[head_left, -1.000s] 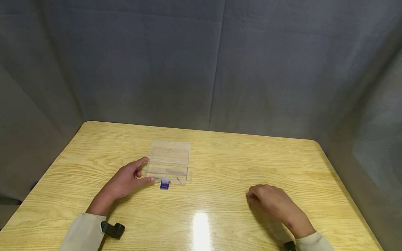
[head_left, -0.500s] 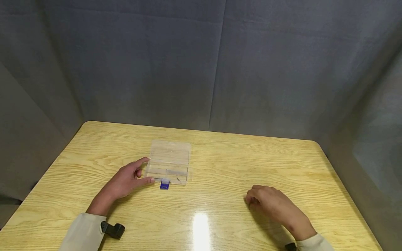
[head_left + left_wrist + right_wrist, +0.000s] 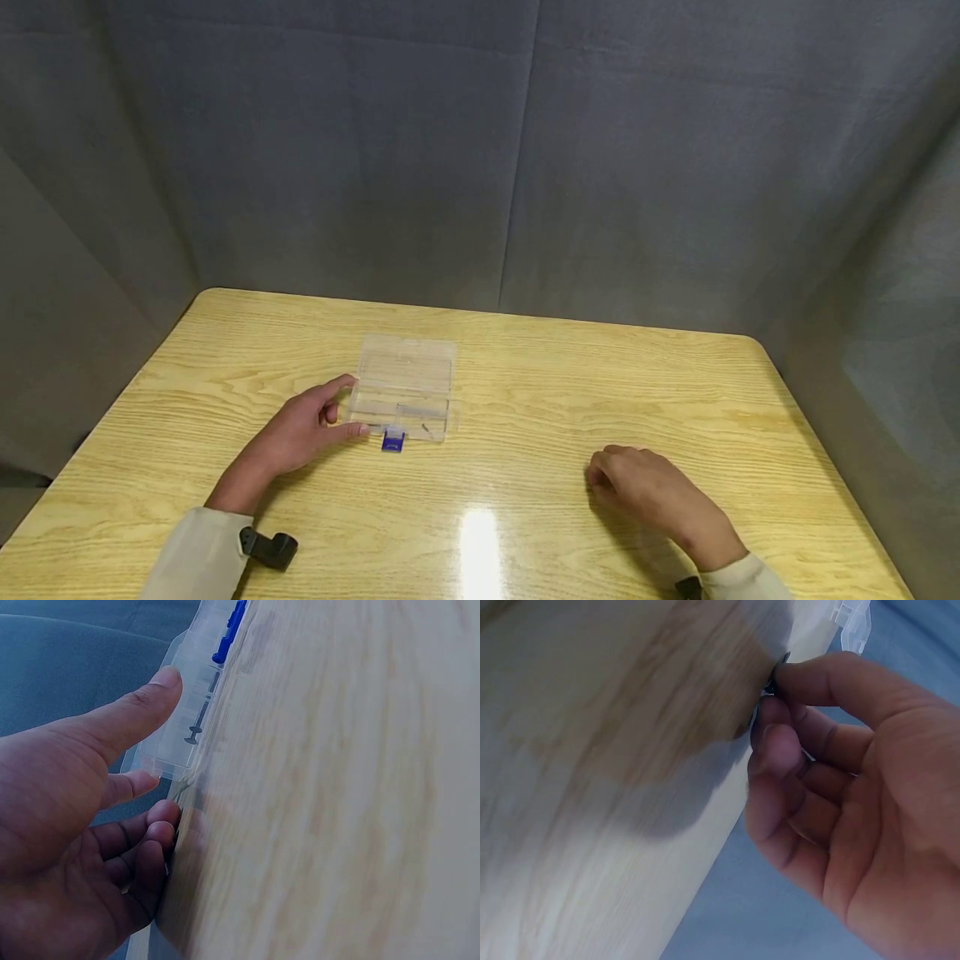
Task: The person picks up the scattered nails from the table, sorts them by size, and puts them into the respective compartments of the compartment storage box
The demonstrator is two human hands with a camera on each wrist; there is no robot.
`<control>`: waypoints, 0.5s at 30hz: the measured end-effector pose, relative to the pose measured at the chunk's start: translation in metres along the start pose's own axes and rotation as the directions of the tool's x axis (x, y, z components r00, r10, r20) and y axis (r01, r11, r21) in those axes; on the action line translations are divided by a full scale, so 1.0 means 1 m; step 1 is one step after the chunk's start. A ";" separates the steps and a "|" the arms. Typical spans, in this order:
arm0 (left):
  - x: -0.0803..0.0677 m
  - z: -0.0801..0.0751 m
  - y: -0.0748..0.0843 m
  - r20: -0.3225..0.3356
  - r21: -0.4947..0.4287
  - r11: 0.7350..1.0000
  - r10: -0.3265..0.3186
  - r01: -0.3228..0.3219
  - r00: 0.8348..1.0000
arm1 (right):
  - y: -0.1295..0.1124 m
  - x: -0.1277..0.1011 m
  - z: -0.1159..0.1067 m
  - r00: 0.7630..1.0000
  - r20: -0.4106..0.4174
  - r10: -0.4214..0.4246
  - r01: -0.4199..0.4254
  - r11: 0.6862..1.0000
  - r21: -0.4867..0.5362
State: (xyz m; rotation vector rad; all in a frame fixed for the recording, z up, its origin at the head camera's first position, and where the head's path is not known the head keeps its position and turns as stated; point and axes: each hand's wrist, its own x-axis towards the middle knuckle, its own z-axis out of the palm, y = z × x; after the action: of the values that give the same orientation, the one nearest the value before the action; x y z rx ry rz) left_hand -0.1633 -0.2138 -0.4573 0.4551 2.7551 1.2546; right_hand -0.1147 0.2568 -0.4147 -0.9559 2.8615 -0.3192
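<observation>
A clear plastic compartment box [image 3: 424, 411] lies with its lid [image 3: 407, 363] folded back at the left of the table. Its blue latch [image 3: 392, 440] hangs at the front. My left hand [image 3: 303, 429] holds the box's left end, thumb on the front edge and index finger near the hinge side. Through the wall in the left wrist view shows a thin dark screw-like piece [image 3: 197, 724]. On the right, my right hand [image 3: 648, 492] is low over the table, pinching a small dark piece [image 3: 770, 684] between thumb and index finger; its exact kind I cannot tell.
The wood-grain table [image 3: 525, 383] has rounded far corners, and a grey curtain [image 3: 480, 167] stands behind it and along its sides. Light glares off the table [image 3: 480, 550] near the front. A black camera strap [image 3: 270, 548] sits on the left sleeve.
My right hand has shifted slightly left and its fingertips have drawn together; the thin dark bit seen below them earlier is now hidden in the head view. Left hand and box stay put.
</observation>
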 end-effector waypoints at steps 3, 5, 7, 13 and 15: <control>0.000 -0.001 0.000 0.004 -0.004 1.000 0.002 -0.002 1.000 | -0.001 0.002 0.001 1.000 0.002 -0.010 0.010 0.999 -0.040; 0.001 -0.001 0.000 0.005 -0.008 1.000 0.006 -0.006 1.000 | -0.001 0.002 0.002 1.000 0.002 -0.011 0.011 0.998 -0.055; 0.001 -0.001 0.000 0.006 -0.012 1.000 0.006 -0.006 1.000 | -0.002 0.003 0.004 1.000 0.000 -0.005 0.005 0.998 -0.064; 0.000 -0.001 0.001 0.012 -0.009 1.000 0.008 -0.008 1.000 | -0.003 0.003 0.007 0.999 -0.032 -0.004 0.000 0.995 -0.103; 0.000 -0.001 0.001 0.014 -0.012 1.000 0.011 -0.011 1.000 | -0.004 0.002 0.008 0.999 -0.044 -0.006 0.001 0.993 -0.117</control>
State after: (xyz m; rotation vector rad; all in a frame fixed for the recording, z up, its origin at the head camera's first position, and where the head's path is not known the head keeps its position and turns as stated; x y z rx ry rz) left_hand -0.1629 -0.2138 -0.4558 0.4767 2.7358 1.2646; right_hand -0.1130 0.2510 -0.4220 -0.9860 2.9478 -0.1760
